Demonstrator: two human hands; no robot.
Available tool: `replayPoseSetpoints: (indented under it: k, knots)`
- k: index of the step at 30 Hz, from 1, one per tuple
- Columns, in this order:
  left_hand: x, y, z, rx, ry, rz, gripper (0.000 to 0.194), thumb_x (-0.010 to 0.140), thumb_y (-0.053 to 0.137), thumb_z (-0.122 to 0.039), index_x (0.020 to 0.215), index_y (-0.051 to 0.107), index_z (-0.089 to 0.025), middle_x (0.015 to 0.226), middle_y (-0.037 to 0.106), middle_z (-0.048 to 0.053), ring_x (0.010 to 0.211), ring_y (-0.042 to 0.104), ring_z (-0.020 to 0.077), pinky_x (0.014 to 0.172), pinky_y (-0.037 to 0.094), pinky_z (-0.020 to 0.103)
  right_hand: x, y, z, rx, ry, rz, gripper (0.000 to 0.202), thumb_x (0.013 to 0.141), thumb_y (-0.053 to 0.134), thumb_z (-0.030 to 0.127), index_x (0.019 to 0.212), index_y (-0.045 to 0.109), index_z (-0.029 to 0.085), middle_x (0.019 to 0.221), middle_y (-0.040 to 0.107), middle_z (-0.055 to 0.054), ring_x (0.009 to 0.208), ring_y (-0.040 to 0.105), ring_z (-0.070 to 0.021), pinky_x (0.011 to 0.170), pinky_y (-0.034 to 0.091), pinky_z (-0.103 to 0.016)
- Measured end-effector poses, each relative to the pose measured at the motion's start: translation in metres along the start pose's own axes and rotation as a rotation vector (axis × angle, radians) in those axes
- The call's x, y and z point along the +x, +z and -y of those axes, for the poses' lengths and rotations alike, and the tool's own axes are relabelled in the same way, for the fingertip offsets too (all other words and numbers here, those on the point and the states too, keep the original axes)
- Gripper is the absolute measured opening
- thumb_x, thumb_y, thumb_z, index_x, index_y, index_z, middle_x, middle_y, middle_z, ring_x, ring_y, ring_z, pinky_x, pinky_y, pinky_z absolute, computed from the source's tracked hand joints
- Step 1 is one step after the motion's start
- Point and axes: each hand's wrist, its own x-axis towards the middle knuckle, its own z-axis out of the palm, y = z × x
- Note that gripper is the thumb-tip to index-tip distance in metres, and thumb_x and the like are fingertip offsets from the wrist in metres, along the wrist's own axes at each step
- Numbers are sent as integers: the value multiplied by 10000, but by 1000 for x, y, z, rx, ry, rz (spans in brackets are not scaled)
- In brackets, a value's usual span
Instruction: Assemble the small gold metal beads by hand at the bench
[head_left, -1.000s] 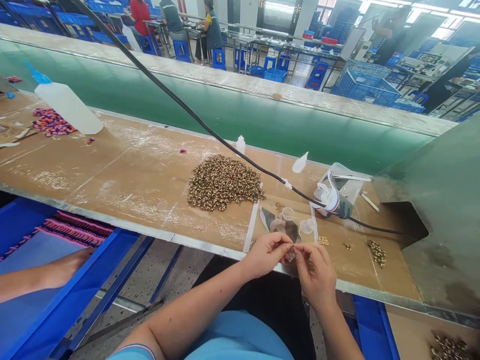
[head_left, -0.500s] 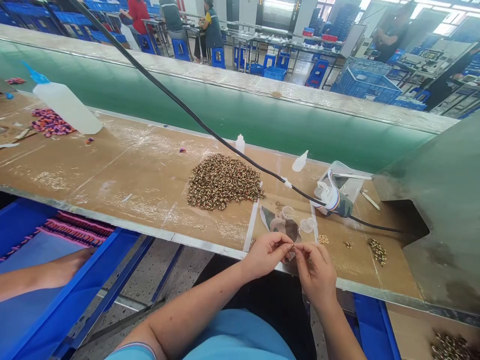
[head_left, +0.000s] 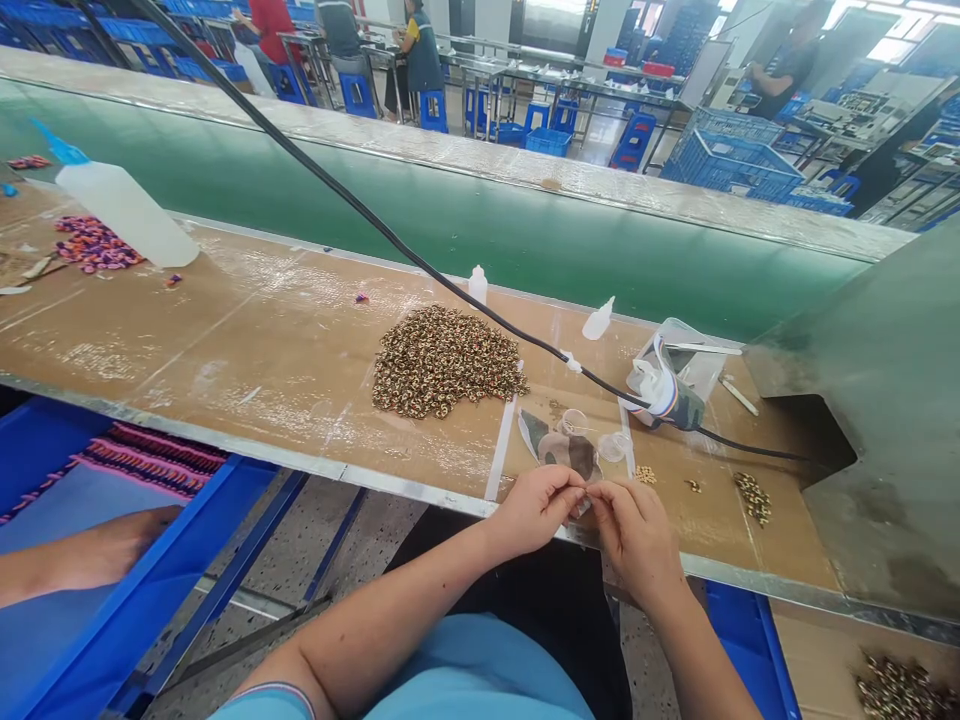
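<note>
My left hand (head_left: 538,506) and my right hand (head_left: 634,530) meet fingertip to fingertip at the table's front edge. Both are pinched closed on something too small to make out. Just behind them lies a camouflage-patterned cloth (head_left: 559,447), partly covered by my fingers. Two small clear round pieces, a ring (head_left: 574,422) and a disc (head_left: 613,447), rest by the cloth. A large pile of small brown and gold pieces (head_left: 446,362) is to the left of the cloth. Small beige pieces (head_left: 645,475) lie beyond my right hand, with a little dark pile (head_left: 752,499) farther right.
A black cable (head_left: 360,205) crosses above the table to a clear container (head_left: 694,370). Small white bottles (head_left: 478,285) (head_left: 598,319) and a big bottle (head_left: 127,212) stand or lean along the back. Another person's hand (head_left: 139,540) is over a blue tray (head_left: 187,580) at left.
My right hand has turned slightly, its wrist shifting a little right, while the fingertips stay together. The view has shifted slightly.
</note>
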Motion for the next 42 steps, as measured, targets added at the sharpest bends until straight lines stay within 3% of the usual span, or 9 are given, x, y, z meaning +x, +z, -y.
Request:
replayPoseSetpoints:
  k: [6,10,27,42]
  knots:
    - [0,0,1,-124,-56,1,114,818,504,-216,803,581,-133,669,534,4,590,511,86,533,433,179,-5,9,9,138,247,8,136,916,440,268,844,544,220,772,607,-15,736,554,-145,648,430,-275]
    - [0,0,2,-130,-62,-11,135,818,513,-237,810,591,-127,672,543,11,604,525,95,551,445,190,-5,11,13,176,303,-25,142,912,442,281,833,541,219,751,598,-15,713,557,-147,622,440,-275]
    - [-1,0,2,298,143,-7,176,855,445,-172,813,615,-162,726,613,33,712,550,142,705,434,238,-6,-4,3,-53,-13,-3,113,914,445,219,936,557,220,852,621,-36,793,561,-155,715,437,-284]
    - [-3,7,7,528,211,36,207,891,377,-144,887,583,-164,833,623,60,833,570,165,776,473,270,-11,-7,1,-116,-21,101,139,938,393,203,931,531,193,867,606,-50,796,550,-155,723,419,-264]
